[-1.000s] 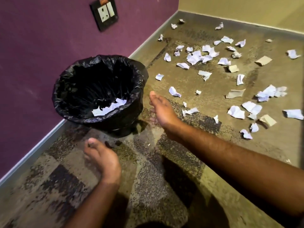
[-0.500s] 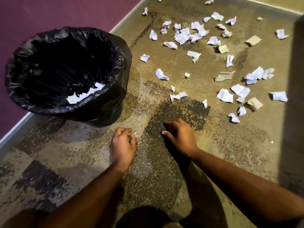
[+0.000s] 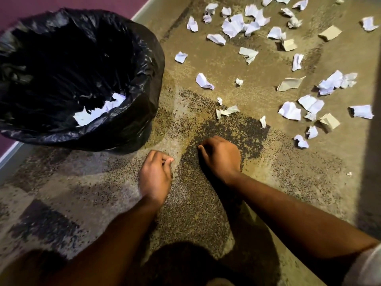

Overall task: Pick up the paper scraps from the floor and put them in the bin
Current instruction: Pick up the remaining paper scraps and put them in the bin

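The bin [image 3: 142,112], lined with a black bag, stands at the upper left with white scraps [image 3: 97,112] inside. Many white and tan paper scraps [image 3: 233,27] lie over the carpet at the upper right; the nearest are a twisted strip [image 3: 226,111] and a small bit [image 3: 262,121]. My left hand [image 3: 156,174] is low over the carpet just right of the bin's base, thumb and forefinger pinched together on a tiny scrap that is barely visible. My right hand [image 3: 221,156] rests knuckles-up on the dark carpet patch, fingers curled under, with nothing visible in it.
A purple wall with a pale skirting board [image 3: 8,153] runs behind the bin on the left. A tiny white speck [image 3: 349,173] lies on the carpet at the right. A dark shadow band falls along the right edge.
The camera has dropped closer to the floor. Both hands came down from near the bin to the carpet; the left hand's fingers closed into a pinch and the right hand curled shut.
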